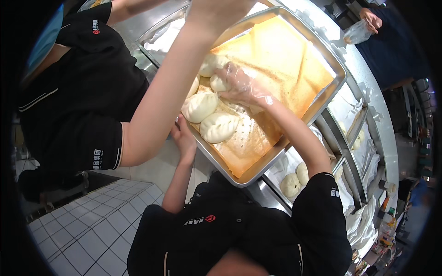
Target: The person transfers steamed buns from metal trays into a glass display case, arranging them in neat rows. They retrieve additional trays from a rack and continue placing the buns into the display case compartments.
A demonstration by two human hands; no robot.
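Observation:
A metal tray (340, 77) lined with brown baking sheets lies tilted before me. Pleated steamed buns (220, 127) are gathered at its left side. My right hand (238, 82), in a clear plastic glove, reaches over the tray and closes its fingers around a small bun (218, 82). Another bun (213, 65) touches the fingertips. At the tray's left edge is my left hand (184, 136), its fingers at the rim beside a pleated bun (201, 106); the fingertips are partly hidden.
A co-worker's forearm (172, 93) crosses over the tray's left side. Lined compartments on the right hold buns (290, 184) and tongs (368, 155). Beyond the curved counter (386, 131), another person's hand (371, 20) holds a clear bag (357, 32). White cloths (361, 224) lie at lower right.

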